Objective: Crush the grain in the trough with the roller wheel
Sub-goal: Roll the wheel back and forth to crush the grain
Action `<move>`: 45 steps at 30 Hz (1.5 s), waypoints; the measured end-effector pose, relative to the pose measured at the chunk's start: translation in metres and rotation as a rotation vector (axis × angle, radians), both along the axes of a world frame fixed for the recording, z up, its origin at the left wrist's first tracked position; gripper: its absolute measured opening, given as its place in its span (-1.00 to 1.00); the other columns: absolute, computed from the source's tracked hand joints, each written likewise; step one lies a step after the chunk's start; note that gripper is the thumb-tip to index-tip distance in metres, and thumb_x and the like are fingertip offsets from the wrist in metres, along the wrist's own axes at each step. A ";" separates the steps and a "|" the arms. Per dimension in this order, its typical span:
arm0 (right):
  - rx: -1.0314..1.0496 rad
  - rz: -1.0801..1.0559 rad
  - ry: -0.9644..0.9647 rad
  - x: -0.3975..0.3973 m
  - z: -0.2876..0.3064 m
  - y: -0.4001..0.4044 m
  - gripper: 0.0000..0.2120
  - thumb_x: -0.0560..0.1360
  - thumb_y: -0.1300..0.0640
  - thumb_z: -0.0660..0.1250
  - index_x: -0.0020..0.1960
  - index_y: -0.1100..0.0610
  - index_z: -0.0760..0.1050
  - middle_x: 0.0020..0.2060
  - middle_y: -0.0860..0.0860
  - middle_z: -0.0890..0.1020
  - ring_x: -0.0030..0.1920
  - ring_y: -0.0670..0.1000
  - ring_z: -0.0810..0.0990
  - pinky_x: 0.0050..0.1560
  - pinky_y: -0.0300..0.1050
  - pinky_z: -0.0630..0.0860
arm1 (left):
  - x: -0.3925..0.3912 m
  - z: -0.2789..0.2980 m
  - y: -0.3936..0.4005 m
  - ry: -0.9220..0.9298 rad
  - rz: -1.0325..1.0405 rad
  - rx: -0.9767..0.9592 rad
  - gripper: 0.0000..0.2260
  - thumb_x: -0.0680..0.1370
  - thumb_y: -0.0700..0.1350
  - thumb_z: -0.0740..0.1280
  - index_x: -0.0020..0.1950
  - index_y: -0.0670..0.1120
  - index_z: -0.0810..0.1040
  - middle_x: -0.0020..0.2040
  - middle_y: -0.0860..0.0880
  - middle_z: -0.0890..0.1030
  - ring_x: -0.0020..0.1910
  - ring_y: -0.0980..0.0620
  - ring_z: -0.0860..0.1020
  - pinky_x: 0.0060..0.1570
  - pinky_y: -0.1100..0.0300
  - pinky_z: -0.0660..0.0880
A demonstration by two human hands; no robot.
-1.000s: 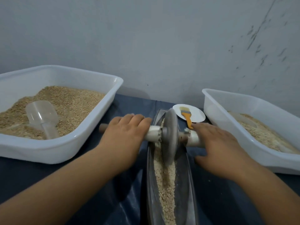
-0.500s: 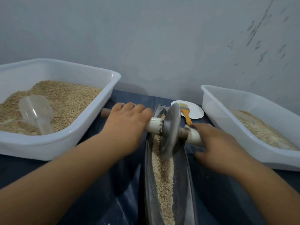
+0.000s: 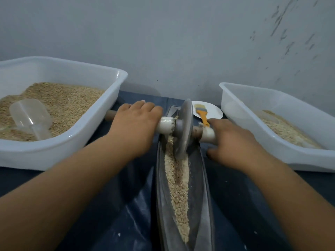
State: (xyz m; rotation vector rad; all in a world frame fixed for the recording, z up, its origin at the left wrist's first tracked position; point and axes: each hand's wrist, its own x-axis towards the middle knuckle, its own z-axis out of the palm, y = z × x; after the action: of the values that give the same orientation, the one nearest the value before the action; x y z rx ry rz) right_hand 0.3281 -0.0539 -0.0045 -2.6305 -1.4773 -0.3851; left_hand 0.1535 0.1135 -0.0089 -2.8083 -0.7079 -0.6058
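Observation:
A long, narrow metal trough [image 3: 203,192] runs away from me down the middle of the table, with a strip of pale grain [image 3: 178,187] along its bottom. The grey roller wheel [image 3: 184,127] stands on edge in the trough's far part, on a wooden axle with white sleeves. My left hand [image 3: 135,124] grips the axle left of the wheel. My right hand [image 3: 233,142] grips the axle's right end, thumb below.
A large white tub [image 3: 101,122] of grain with a clear plastic scoop [image 3: 30,115] stands at the left. Another white tub [image 3: 241,113] with paler grain stands at the right. Behind the trough lies a small white plate [image 3: 213,110] with an orange-handled brush [image 3: 203,115]. Dark blue cloth [image 3: 108,223] covers the table.
Both hands have pushed the wheel farther away along the trough, toward its far end. More grain lies uncovered behind the wheel.

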 end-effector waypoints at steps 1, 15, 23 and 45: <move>-0.017 -0.035 0.029 0.005 0.003 0.009 -0.36 0.34 -0.02 0.42 0.38 -0.06 0.31 0.21 0.01 0.49 0.13 0.11 0.51 -0.09 -0.10 0.32 | 0.007 0.007 0.004 0.035 0.024 -0.017 -0.50 0.44 -0.12 0.36 0.37 -0.01 0.32 0.30 -0.03 0.43 0.32 -0.08 0.36 0.26 -0.06 0.34; -0.026 -0.079 -0.001 0.004 0.010 0.019 -0.38 0.37 -0.06 0.38 0.40 -0.06 0.31 0.23 -0.02 0.49 0.17 0.10 0.51 -0.10 -0.10 0.31 | 0.017 0.016 0.010 0.088 0.052 -0.094 -0.60 0.47 -0.08 0.35 0.29 0.04 0.37 0.22 0.01 0.47 0.22 -0.05 0.43 0.19 -0.03 0.38; 0.045 0.018 -0.067 -0.014 -0.005 -0.014 -0.40 0.31 -0.10 0.38 0.33 -0.12 0.35 0.19 -0.11 0.51 0.13 0.03 0.52 -0.03 -0.08 0.38 | -0.009 -0.014 -0.010 -0.137 -0.056 0.069 -0.55 0.37 -0.16 0.42 0.25 -0.01 0.48 0.23 0.00 0.53 0.35 -0.13 0.41 0.21 -0.06 0.36; -0.060 -0.124 0.031 -0.006 0.027 0.032 -0.66 0.43 0.02 0.35 0.18 -0.02 0.45 0.07 0.00 0.56 0.09 0.12 0.52 -0.03 -0.03 0.26 | 0.019 0.013 0.020 0.084 0.046 -0.242 -0.63 0.45 -0.03 0.37 0.23 0.17 0.41 0.13 0.10 0.52 0.12 0.01 0.47 0.09 0.02 0.43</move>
State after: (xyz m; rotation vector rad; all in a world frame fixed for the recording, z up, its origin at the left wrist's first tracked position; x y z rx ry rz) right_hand 0.3216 -0.0219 0.0222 -2.7708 -1.3419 -0.3132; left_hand 0.1722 0.1332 0.0044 -3.0052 -0.8810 -0.4154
